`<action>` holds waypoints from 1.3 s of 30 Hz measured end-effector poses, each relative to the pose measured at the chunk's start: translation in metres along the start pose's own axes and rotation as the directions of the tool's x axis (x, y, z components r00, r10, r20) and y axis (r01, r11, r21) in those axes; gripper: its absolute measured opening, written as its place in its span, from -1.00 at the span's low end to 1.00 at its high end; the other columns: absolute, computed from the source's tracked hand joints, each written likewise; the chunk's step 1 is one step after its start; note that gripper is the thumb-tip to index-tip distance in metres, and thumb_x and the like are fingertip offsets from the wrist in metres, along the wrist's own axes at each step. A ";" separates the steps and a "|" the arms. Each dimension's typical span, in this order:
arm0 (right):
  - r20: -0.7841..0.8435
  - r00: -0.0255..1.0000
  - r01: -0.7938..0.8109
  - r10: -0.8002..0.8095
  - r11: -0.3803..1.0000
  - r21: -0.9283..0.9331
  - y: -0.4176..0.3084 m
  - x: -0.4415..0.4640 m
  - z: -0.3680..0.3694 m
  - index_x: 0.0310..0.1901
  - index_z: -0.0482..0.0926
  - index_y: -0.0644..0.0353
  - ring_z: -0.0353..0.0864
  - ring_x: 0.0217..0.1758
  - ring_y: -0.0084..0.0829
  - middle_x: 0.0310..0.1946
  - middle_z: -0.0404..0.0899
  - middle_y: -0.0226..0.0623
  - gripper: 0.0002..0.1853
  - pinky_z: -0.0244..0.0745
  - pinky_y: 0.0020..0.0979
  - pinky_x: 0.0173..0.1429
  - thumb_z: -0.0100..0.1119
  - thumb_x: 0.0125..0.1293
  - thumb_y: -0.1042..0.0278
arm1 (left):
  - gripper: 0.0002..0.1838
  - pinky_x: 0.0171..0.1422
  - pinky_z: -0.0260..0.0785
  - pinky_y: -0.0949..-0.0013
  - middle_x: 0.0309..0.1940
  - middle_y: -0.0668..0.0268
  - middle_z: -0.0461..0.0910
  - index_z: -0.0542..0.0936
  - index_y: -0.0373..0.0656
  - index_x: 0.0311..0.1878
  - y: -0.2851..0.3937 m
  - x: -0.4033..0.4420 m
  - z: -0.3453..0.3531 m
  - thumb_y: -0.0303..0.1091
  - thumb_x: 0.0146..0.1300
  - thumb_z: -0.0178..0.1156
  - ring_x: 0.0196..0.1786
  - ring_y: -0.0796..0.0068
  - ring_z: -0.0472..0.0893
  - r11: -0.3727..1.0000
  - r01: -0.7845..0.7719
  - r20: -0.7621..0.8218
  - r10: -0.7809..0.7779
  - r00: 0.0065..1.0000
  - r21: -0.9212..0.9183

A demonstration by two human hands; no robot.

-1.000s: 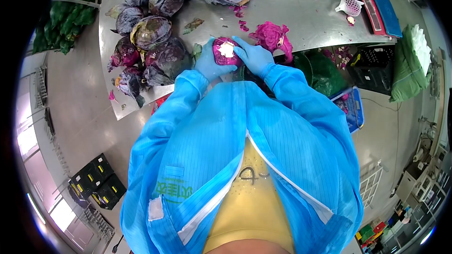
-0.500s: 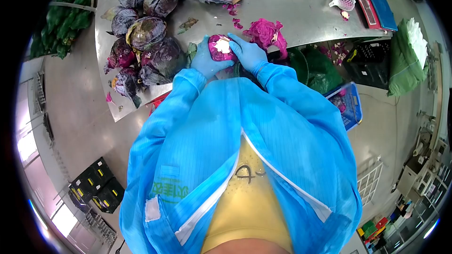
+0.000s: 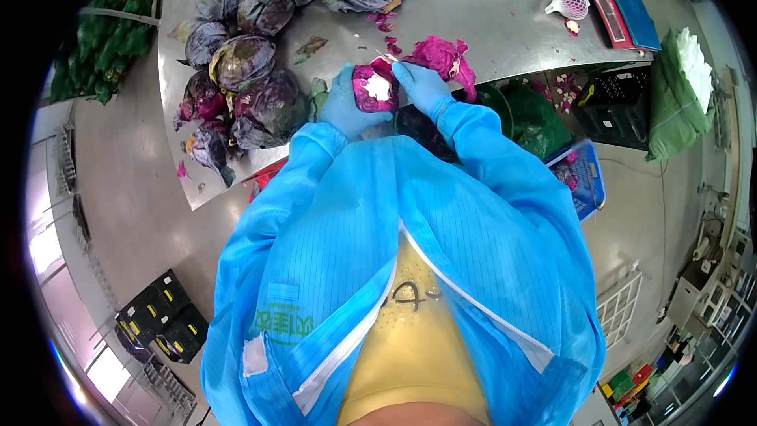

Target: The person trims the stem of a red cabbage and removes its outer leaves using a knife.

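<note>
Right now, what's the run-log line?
left hand: cupping red cabbage | right hand: at its edge | table: cabbage pile, magenta leaves

The metal table [image 3: 489, 20] is shining, smooth and glossy. The held cabbage [image 3: 363, 97] is looking smooth, the gloves [image 3: 344, 109] rubbery. The jacket [image 3: 505, 237] is showing thin striped cloth; the basket [image 3: 590, 199] is looking like plastic.

Cabbage heap [image 3: 251, 63], obstacle left of hands [image 3: 344, 107]
</note>
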State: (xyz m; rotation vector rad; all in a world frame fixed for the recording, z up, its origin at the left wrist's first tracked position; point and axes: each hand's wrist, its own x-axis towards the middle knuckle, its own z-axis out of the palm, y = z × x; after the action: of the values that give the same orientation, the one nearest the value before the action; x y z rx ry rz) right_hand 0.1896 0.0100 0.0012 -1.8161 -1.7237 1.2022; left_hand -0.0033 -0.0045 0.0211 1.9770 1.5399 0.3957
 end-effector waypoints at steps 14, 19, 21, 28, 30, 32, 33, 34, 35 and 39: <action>-0.078 0.996 0.021 -0.044 0.961 -0.275 -0.022 0.002 -0.002 -0.07 0.55 0.06 0.59 -0.12 -0.13 -0.22 0.61 -0.12 -0.52 0.49 -0.19 -0.08 0.10 0.14 -0.15 | 0.39 0.37 0.15 0.16 0.23 -0.05 0.17 -0.08 -0.31 0.40 -0.036 -0.006 0.006 0.03 -0.45 0.58 0.27 0.03 0.28 0.981 -0.130 0.033 0.136 0.990 -0.142; -0.449 0.891 0.180 -0.063 0.958 0.223 0.006 0.012 0.031 -0.13 0.54 0.15 0.62 -0.28 -0.22 -0.41 0.58 -0.16 -0.62 0.47 -0.24 -0.21 0.22 0.08 0.08 | 0.32 0.35 0.20 0.22 0.22 0.00 0.23 -0.02 -0.34 0.37 -0.047 -0.016 0.017 -0.05 -0.44 0.56 0.26 0.12 0.33 0.918 -0.193 -0.069 0.180 0.981 -0.347; -0.454 0.891 0.176 0.025 0.902 0.395 0.022 0.010 0.045 -0.14 0.52 0.19 0.58 -0.35 -0.31 -0.45 0.55 -0.21 -0.62 0.45 -0.30 -0.26 0.25 0.07 0.13 | 0.31 0.34 0.21 0.22 0.22 0.03 0.24 -0.03 -0.33 0.37 -0.050 -0.018 0.022 -0.09 -0.43 0.57 0.26 0.15 0.34 0.885 -0.202 -0.087 0.182 0.979 -0.420; -0.298 0.924 0.136 0.238 0.525 0.840 0.014 -0.018 0.057 -0.14 0.50 0.24 0.47 -0.37 -0.61 -0.40 0.54 -0.46 -0.72 0.43 -0.52 -0.25 0.27 0.13 0.37 | 0.22 0.33 0.25 0.23 0.21 0.08 0.25 -0.03 -0.27 0.37 -0.053 -0.019 0.013 -0.27 -0.34 0.57 0.25 0.23 0.34 0.680 -0.045 -0.080 -0.020 0.997 -0.732; -0.435 0.877 0.218 0.205 0.637 0.739 0.014 -0.019 0.062 -0.16 0.51 0.17 0.31 -0.54 -0.74 -0.51 0.43 -0.56 -0.80 0.24 -0.63 -0.47 0.26 0.19 0.40 | 0.21 0.34 0.22 0.23 0.21 0.07 0.23 -0.02 -0.27 0.37 -0.067 -0.020 0.014 -0.23 -0.33 0.57 0.26 0.23 0.32 0.682 -0.018 -0.061 -0.039 0.997 -0.731; -0.370 0.899 0.190 0.232 0.554 0.810 0.010 -0.025 0.055 -0.19 0.50 0.23 0.46 -0.36 -0.60 -0.40 0.50 -0.44 -0.72 0.41 -0.49 -0.24 0.30 0.09 0.35 | 0.20 0.36 0.18 0.24 0.23 0.05 0.19 -0.02 -0.30 0.36 -0.079 -0.023 0.019 -0.17 -0.30 0.56 0.29 0.22 0.27 0.827 -0.139 -0.292 -0.032 0.956 -0.546; -0.392 0.899 0.191 0.194 0.633 0.750 0.009 -0.025 0.055 -0.20 0.51 0.24 0.46 -0.35 -0.58 -0.40 0.51 -0.41 -0.72 0.41 -0.48 -0.23 0.31 0.07 0.35 | 0.19 0.37 0.15 0.25 0.25 0.03 0.16 -0.01 -0.31 0.35 -0.073 -0.026 0.019 -0.16 -0.29 0.56 0.31 0.23 0.23 0.797 -0.102 -0.304 -0.105 0.947 -0.595; -0.410 0.899 0.190 0.154 0.705 0.683 0.007 -0.026 0.055 -0.21 0.52 0.24 0.47 -0.35 -0.57 -0.39 0.52 -0.38 -0.72 0.41 -0.47 -0.23 0.32 0.06 0.34 | 0.19 0.37 0.15 0.25 0.25 0.03 0.16 -0.01 -0.31 0.35 -0.066 -0.028 0.021 -0.16 -0.29 0.56 0.31 0.23 0.23 0.799 -0.102 -0.304 -0.104 0.947 -0.593; -0.444 0.892 0.251 0.085 0.723 0.644 0.005 -0.029 0.057 -0.25 0.53 0.23 0.47 -0.36 -0.56 -0.42 0.50 -0.36 -0.75 0.40 -0.47 -0.25 0.32 0.05 0.35 | 0.19 0.36 0.16 0.25 0.24 0.03 0.16 0.00 -0.33 0.35 -0.058 -0.029 0.025 -0.14 -0.29 0.57 0.30 0.23 0.24 0.793 -0.047 -0.323 -0.192 0.927 -0.607; -0.498 0.867 0.307 0.022 0.764 0.568 -0.013 -0.041 0.052 -0.27 0.52 0.23 0.42 -0.41 -0.60 -0.48 0.46 -0.42 -0.78 0.36 -0.53 -0.28 0.29 0.10 0.34 | 0.07 0.22 0.32 0.30 0.13 0.06 0.29 0.12 -0.34 0.25 -0.030 -0.026 0.013 -0.14 -0.26 0.57 0.16 0.26 0.39 0.727 0.138 -0.273 -0.417 0.867 -0.672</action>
State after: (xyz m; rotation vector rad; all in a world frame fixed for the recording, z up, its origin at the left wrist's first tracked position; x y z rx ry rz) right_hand 0.1458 -0.0412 -0.0054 -1.3629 -0.9808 0.9837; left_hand -0.0262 -0.0282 -0.0045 1.1371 1.6294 1.0978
